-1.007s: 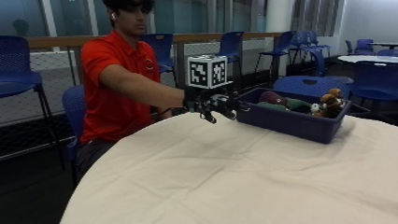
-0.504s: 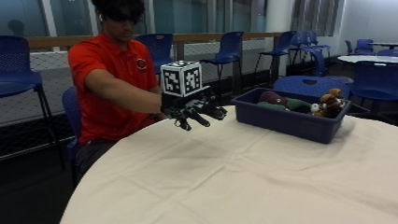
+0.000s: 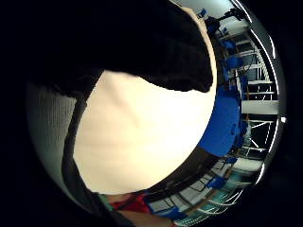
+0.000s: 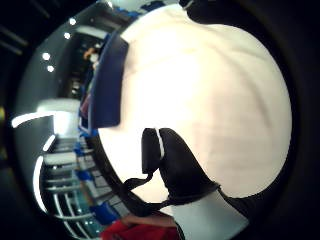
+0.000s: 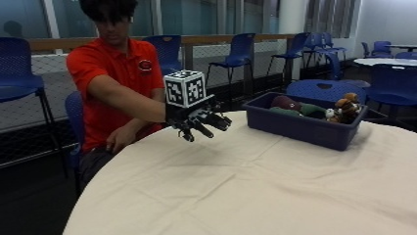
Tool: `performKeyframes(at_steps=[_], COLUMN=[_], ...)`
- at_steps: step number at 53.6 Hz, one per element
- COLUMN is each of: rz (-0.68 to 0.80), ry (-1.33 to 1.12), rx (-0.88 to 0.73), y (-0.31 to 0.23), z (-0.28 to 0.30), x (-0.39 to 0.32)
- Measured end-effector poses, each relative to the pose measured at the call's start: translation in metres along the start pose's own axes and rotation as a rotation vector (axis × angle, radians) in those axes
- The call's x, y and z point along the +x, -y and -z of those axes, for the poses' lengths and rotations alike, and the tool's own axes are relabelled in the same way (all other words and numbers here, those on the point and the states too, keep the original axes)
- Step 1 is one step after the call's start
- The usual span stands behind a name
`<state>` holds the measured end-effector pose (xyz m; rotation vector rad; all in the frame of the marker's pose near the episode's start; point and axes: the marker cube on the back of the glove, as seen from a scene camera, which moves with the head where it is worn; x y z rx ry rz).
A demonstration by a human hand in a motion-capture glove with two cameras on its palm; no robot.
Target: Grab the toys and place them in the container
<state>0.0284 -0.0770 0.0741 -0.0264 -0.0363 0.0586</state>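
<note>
Gloved right hand (image 5: 198,120) held in the air above the table (image 5: 261,186) near its edge, fingers (image 5: 218,121) spread and only slightly bent, holding nothing, touching nothing. Table has a cream cloth. Blue container (image 5: 306,122) sits on the table toward the far side, well apart from the hand. Toys (image 5: 312,107) already lie inside it: a dark red one, a green one, a brown plush at one end. Thumb-side palm view shows glove fingers (image 4: 175,165) over bare cloth with the container wall (image 4: 107,82) off to the side. Bare left hand (image 5: 120,139) rests low by the person's lap, off the table.
</note>
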Motion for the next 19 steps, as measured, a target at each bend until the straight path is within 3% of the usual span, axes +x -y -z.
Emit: performKeyframes(at_steps=[19], rz=[-0.016], ry=[-0.007], rx=[0.016], y=[-0.002], z=[0.006], x=[0.017])
